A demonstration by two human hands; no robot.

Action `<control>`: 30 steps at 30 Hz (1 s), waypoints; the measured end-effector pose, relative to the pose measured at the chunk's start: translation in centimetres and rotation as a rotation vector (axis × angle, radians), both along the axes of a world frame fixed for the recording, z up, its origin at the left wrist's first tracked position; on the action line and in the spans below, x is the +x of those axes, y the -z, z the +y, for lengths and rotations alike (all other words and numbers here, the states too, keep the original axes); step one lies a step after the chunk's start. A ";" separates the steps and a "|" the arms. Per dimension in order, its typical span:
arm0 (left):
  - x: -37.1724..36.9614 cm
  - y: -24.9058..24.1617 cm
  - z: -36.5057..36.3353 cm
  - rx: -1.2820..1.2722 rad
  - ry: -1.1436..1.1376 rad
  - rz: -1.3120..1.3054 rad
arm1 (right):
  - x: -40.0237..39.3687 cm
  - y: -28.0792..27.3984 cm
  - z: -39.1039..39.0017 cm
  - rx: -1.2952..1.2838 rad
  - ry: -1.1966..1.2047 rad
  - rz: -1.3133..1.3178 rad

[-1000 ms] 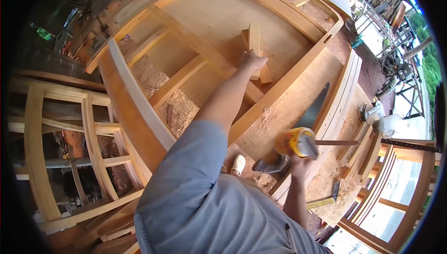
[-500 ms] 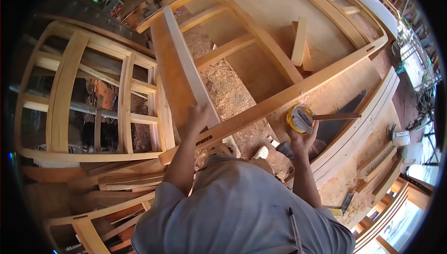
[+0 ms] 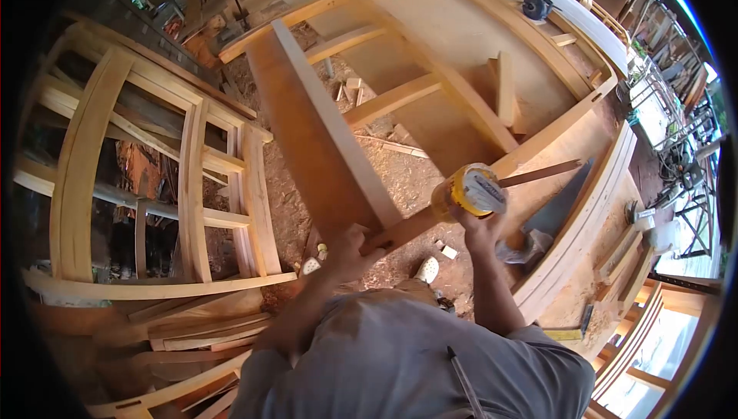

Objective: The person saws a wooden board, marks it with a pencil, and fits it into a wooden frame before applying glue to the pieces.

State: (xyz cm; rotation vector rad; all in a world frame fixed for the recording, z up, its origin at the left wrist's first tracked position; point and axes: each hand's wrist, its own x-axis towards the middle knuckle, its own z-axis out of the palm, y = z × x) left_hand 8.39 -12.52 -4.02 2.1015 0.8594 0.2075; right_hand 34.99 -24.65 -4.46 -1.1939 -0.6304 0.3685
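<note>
My left hand point(image 3: 355, 255) has its fingers closed around the near end of a long wooden rail point(image 3: 407, 232), part of a large timber frame. Just above that hand, a wide brown board point(image 3: 307, 134) with a pale edge meets the rail. In my right hand point(image 3: 478, 228) is a round yellow tin point(image 3: 470, 191) with a pale, smeared face, tilted over the rail. A thin dark wooden stick point(image 3: 542, 174) sticks out to the right from beside the tin; where it is held is hidden.
A slatted wooden frame point(image 3: 196, 188) stands at left. Two short offcuts point(image 3: 505, 88) rest on the panel inside the large frame. A power tool point(image 3: 536, 5) sits at the far right. Curved timber pieces point(image 3: 576, 223) lie to my right, and shavings cover the ground.
My left hand has come down from the board to the rail's end. My right hand has raised the tin and stick and moved them left over the rail. The view has shifted.
</note>
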 end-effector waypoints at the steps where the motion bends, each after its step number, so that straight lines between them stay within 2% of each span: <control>1: -1.7 0.5 0.1 0.010 0.024 -0.038 | -1.0 0.6 1.4 0.027 -0.043 0.047; 2: -3.3 1.2 0.6 0.014 0.056 -0.072 | -1.7 0.9 1.7 -0.049 -0.015 -0.080; 4: -7.3 2.8 2.2 -0.012 0.210 -0.125 | -4.3 2.3 3.5 -0.018 0.104 -0.163; 6: -10.4 3.0 4.1 -0.132 0.270 -0.193 | -5.6 3.9 4.6 -0.091 0.224 -0.220; 7: -12.2 3.3 5.3 -0.299 0.245 -0.157 | -7.3 1.8 5.7 -0.120 0.266 -0.239; 8: -13.5 3.3 6.8 -0.322 0.275 -0.157 | -8.2 1.8 6.5 -0.144 0.295 -0.242; 10: -15.8 2.4 9.7 -0.535 0.334 0.224 | -10.5 1.7 7.3 -0.115 0.441 -0.216; 11: -17.3 3.9 10.5 -0.330 0.360 0.180 | -11.5 1.0 7.7 -0.084 0.488 -0.229; 14: -19.1 5.3 14.5 -0.175 0.352 0.082 | -12.1 1.9 7.9 -0.102 0.572 -0.274; 15: -18.9 4.3 15.9 -0.196 0.310 0.187 | -12.0 2.6 7.8 -0.120 0.609 -0.308; 17: -19.8 6.1 18.0 -0.169 0.203 0.037 | -12.2 3.2 7.8 -0.120 0.587 -0.329; 19: -20.1 4.7 19.4 -0.114 0.116 0.017 | -13.4 3.3 8.8 -0.074 0.549 -0.317; 21: -20.4 5.5 20.7 -0.036 -0.130 -0.309 | -14.4 2.3 9.7 -0.024 0.526 -0.262; 24: -21.6 5.8 22.5 -0.031 -0.190 -0.369 | -15.1 3.2 9.6 -0.031 0.570 -0.290; 26: -21.8 5.4 24.8 -0.065 -0.134 -0.307 | -15.5 3.9 8.9 -0.072 0.614 -0.291; 28: -21.5 6.0 28.4 0.023 -0.043 -0.246 | -16.7 3.6 9.0 -0.127 0.647 -0.291; 30: -20.4 6.7 32.7 -0.059 -0.051 -0.311 | -17.4 3.5 9.3 -0.069 0.701 -0.307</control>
